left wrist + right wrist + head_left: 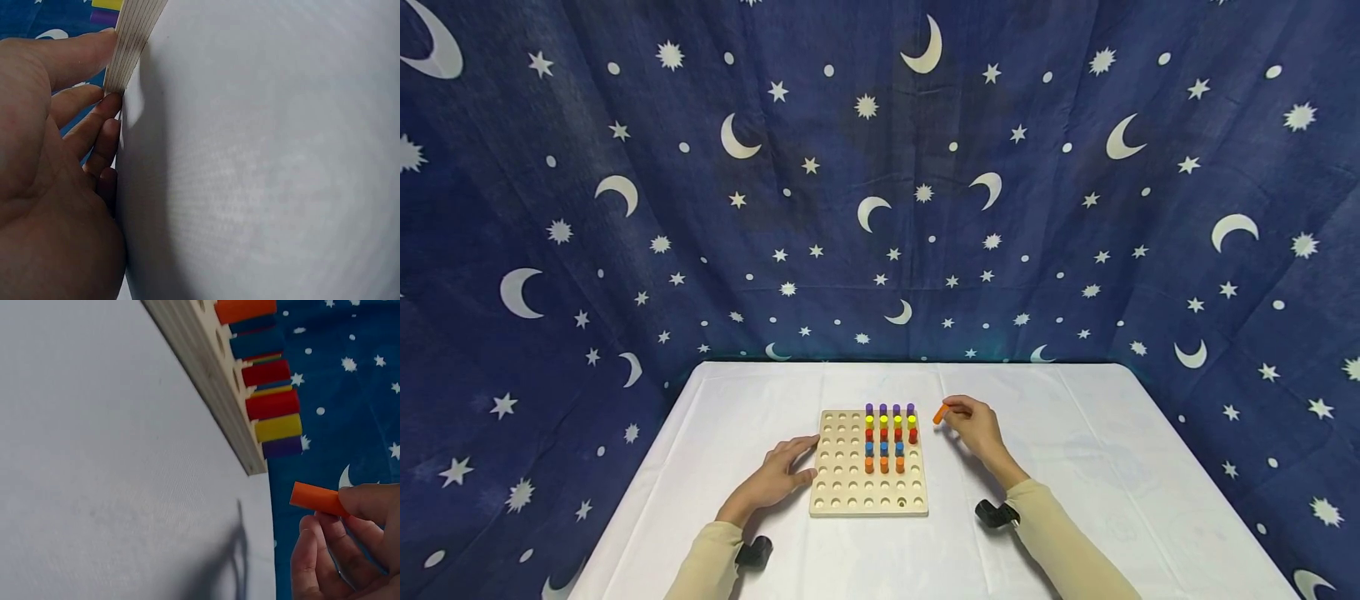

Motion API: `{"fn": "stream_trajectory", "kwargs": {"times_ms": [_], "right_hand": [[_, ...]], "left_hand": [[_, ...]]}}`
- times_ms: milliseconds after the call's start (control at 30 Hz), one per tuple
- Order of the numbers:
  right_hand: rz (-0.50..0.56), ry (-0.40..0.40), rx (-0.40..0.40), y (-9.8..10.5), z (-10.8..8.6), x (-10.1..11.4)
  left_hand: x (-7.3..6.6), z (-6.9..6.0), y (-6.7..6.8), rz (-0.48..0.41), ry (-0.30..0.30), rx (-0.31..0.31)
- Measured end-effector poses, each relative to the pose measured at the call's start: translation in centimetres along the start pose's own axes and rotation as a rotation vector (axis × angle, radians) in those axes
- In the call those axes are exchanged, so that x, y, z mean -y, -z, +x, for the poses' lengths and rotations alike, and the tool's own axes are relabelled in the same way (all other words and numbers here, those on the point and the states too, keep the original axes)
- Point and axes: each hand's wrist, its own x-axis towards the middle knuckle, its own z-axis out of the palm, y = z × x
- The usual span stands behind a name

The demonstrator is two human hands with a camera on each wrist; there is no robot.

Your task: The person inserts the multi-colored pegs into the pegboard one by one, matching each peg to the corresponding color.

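Note:
My right hand (pixel 976 427) pinches an orange peg (pixel 315 498) between thumb and fingers, just off the right side of a wooden pegboard (pixel 842 504). The peg is tilted and apart from the board. Purple pegs (pixel 897 409), yellow pegs (pixel 883 422) and red pegs (pixel 883 435) stand in rows at the board's far right part. Nearer are three blue pegs (pixel 884 449) and three orange pegs (pixel 884 466). At the board's left edge, my left hand (pixel 778 475) rests on the table, its fingertips touching the board's side (pixel 130 47).
Bare holes show along the board's left columns, its near rows and the right column beside the blue and orange pegs. A white cloth covers the table (pixel 1037 400). Behind it hangs a dark blue curtain (pixel 850 325) with moons and stars.

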Motion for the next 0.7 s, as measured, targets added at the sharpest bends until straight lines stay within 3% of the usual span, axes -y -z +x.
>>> {"fn": "stream_trajectory", "kwargs": {"times_ms": [700], "right_hand": [[0.046, 0.108, 0.038, -0.1, -3.4, 1.8]], "left_hand": [[0.1, -0.2, 0.0, 0.006, -0.039, -0.011]]}}
